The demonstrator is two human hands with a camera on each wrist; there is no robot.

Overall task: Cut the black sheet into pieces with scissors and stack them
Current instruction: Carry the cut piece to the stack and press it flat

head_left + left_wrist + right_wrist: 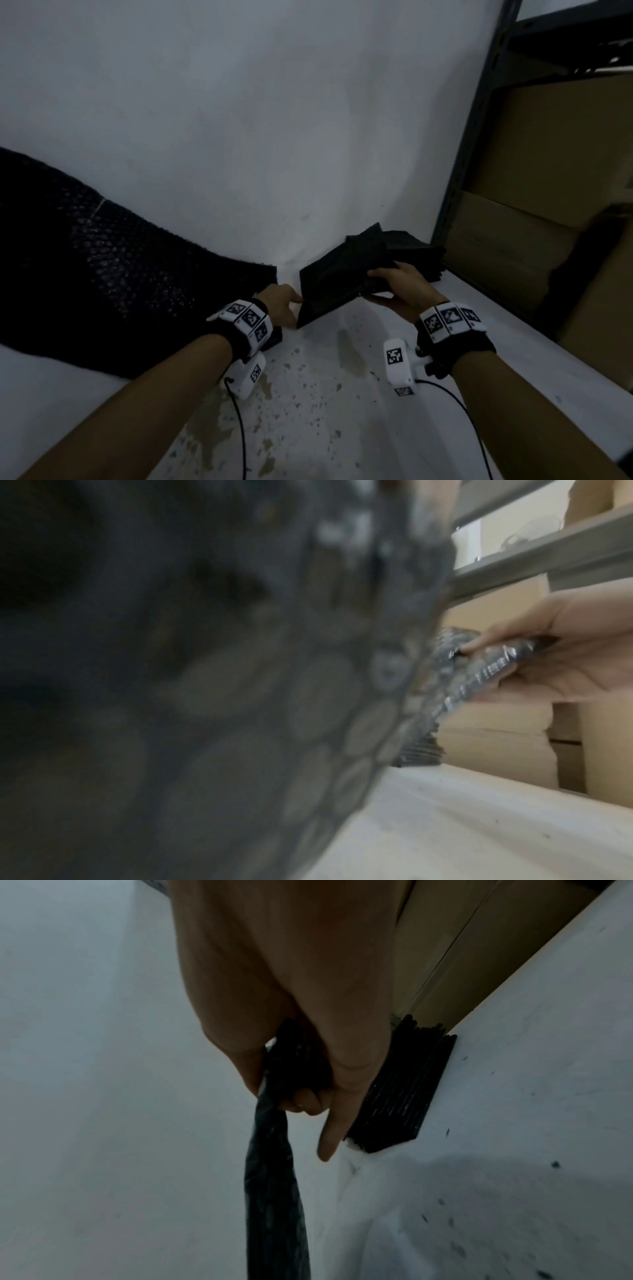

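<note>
A cut piece of black bubble sheet [330,289] hangs tilted above the white table between both hands. My left hand [296,310] pinches its near left edge, and my right hand [382,284] grips its right side with thumb on top. In the right wrist view the piece [274,1191] hangs edge-on from my right hand [291,1093], the little finger held straight. A stack of black pieces [423,255] lies just behind, at the table's far right corner. The big uncut black sheet [102,274] is spread on the left. No scissors are in view.
A dark metal shelf post [476,137] and cardboard boxes [548,192] stand right beside the table's right edge. The white table [308,394] is stained and speckled near me. A pale wall rises behind. Cables run from both wrist cameras.
</note>
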